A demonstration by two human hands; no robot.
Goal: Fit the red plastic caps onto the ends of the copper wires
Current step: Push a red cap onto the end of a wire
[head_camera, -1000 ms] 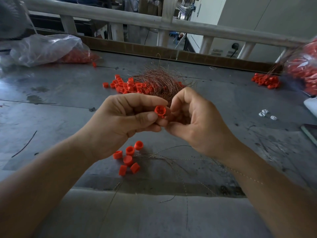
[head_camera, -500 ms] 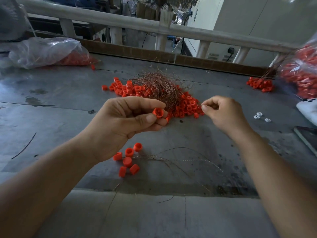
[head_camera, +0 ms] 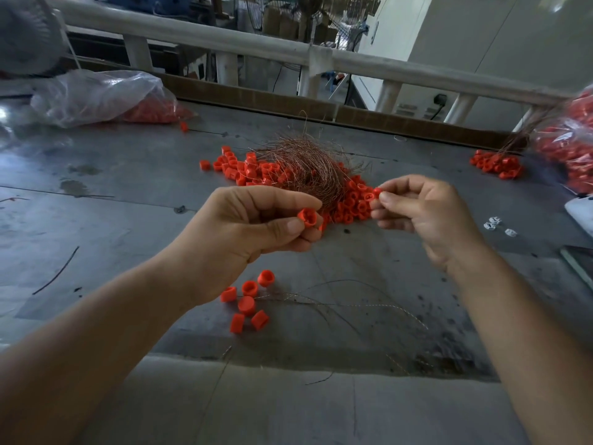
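One cap (head_camera: pixel 308 217), pinched at fingertips (head_camera: pixel 293 225) of my left hand (head_camera: pixel 244 242), faces out for wiring; right hand (head_camera: pixel 423 216) grip: cannot tell.

grey metal table (head_camera: pixel 96 220), white railing (head_camera: pixel 199 35), pale wall (head_camera: pixel 481 43), wall socket (head_camera: pixel 442 98)

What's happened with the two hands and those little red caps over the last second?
The right hand drew away from the left hand, rightward to the heap of red plastic caps beside the tangled copper wire bundle; its fingertips now meet at a cap there, grip unclear. Unchanged: the left hand pinches one small red plastic cap, and six loose red caps lie below its wrist.
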